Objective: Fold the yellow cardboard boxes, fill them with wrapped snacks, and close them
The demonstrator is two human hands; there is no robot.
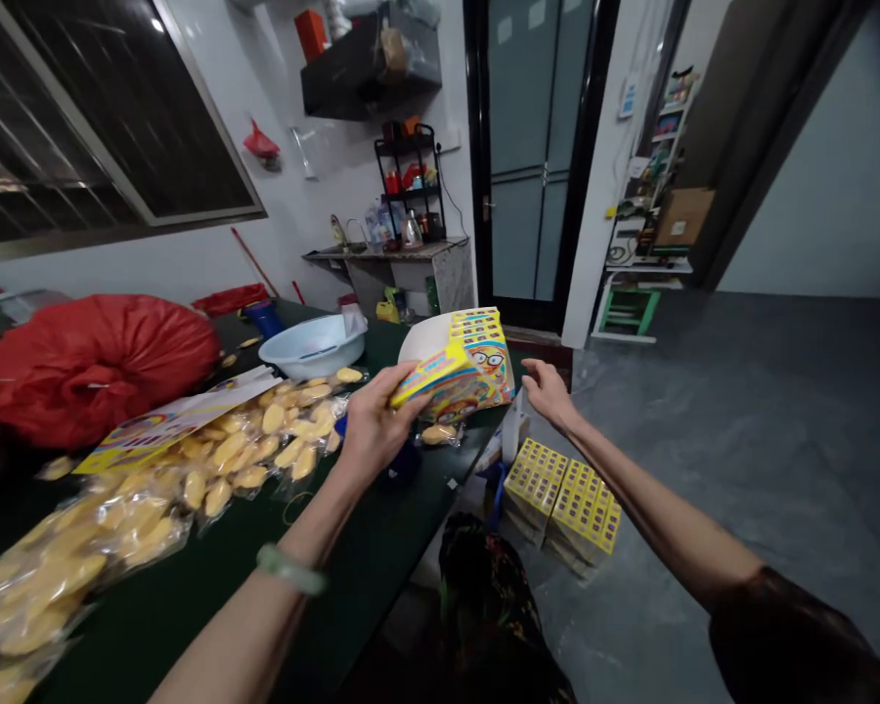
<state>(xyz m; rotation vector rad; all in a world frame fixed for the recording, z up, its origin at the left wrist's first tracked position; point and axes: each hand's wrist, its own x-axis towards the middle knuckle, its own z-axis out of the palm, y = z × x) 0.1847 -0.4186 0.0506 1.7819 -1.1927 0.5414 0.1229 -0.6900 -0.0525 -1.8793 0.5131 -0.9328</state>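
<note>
My left hand (382,416) is closed on a small yellow printed box (440,376), its fingers wrapped over the near end. Right behind that box, at the table's far right corner, sits a bundle of yellow boxes (488,337) with a cartoon face in glasses on its side. My right hand (549,393) hovers just right of the bundle, fingers slightly bent and apart, with nothing visible in it. Left of my left hand, many yellow oval pieces in clear wrappers (227,455) spread over the dark green table (337,577).
A pale blue basin (314,347) and a large red bag (95,367) stand at the table's back. A printed sheet (183,416) lies on the wrapped pieces. Two packs of yellow boxes (561,499) rest below the table's right edge, on the grey floor side.
</note>
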